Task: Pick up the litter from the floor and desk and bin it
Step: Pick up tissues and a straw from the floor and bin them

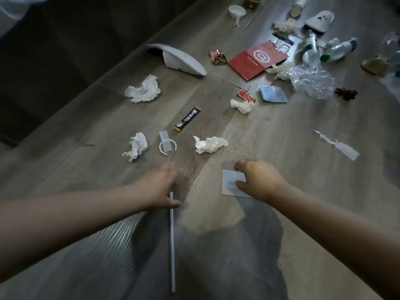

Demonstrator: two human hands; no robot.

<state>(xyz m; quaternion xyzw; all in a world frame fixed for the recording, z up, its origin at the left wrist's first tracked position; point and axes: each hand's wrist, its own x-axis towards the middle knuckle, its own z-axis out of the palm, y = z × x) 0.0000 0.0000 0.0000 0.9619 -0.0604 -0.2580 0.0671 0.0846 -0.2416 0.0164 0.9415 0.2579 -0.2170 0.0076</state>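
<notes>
Litter lies scattered over a grey wooden floor (281,131). My left hand (158,187) grips the top end of a long white straw (172,245) that runs down toward me. My right hand (257,178) pinches a small flat white paper sachet (229,182) between thumb and fingers, just above the floor. Ahead of the hands lie crumpled tissues (210,144) (136,145) (144,89), a black stick sachet (187,119) and a clear plastic ring with a tab (167,144). No bin is in view.
Farther off lie a red paper bag (257,59), crinkled clear plastic (311,80), plastic bottles (337,49), a blue packet (273,94), a torn paper strip (337,145) and two white slippers (181,59) (320,21). Dark furniture (54,61) runs along the left.
</notes>
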